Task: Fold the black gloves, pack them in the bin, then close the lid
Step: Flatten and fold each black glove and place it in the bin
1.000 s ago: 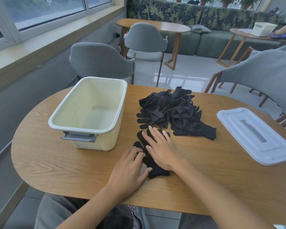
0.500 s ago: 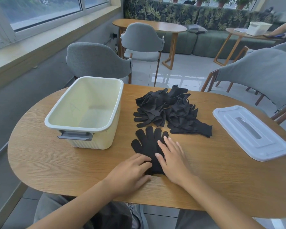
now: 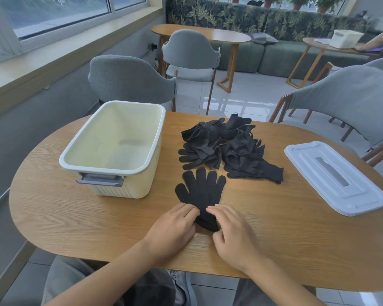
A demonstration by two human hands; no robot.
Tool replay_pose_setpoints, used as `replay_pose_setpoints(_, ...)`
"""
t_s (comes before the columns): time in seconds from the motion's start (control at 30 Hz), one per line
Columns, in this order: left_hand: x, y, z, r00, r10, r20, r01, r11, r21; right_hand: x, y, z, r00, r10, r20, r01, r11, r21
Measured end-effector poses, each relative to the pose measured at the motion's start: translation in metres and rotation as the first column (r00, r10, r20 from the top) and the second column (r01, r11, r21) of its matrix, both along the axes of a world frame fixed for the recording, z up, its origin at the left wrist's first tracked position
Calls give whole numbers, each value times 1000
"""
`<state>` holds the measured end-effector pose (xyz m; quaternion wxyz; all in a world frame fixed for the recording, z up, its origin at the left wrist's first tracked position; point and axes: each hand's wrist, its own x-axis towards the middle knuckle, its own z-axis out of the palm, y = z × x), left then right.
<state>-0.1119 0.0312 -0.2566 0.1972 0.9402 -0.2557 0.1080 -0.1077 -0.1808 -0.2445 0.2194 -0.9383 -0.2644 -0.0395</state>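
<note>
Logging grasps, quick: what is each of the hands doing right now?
Left hand: fingers curled on the flat glove's cuff; grip unclear.
Right hand: fingers curled on the same cuff; grip unclear.

Lighting: bright, even daylight from the windows [image 3: 60, 14] at upper left, with pale glare patches on the floor tiles [image 3: 237, 102]. Shadows: soft. Image: sharp centrally; wide-angle bending at edges curves the surface [image 3: 296, 239].
</note>
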Motion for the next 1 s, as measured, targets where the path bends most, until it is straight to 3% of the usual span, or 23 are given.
replay_pose_setpoints(0.1,-1,0,3,998,42,-53,-48,993,-104,-4,0,-6,997,40,60,-37,998,-56)
replay_pose_setpoints(0.23,-2,5,10,995,34,-95,-48,988,-148,2,4,-12,995,-8,95,6,1000,22)
replay_pose_setpoints(0.4,-9,11,14,987,11,-163,-36,987,-154,6,10,-3,987,-157,-40,162,972,170)
replay_pose_setpoints(0.53,-4,7,15,985,47,-168,-80,977,-197,16,18,8,979,-180,-97,196,960,199)
replay_pose_setpoints(0.83,20,-13,12,918,341,-201,-393,850,-351,38,30,12,916,-299,-268,372,884,285)
replay_pose_setpoints(1.0,21,-20,8,914,378,-146,-405,845,-348,38,36,7,926,-325,-194,367,894,256)
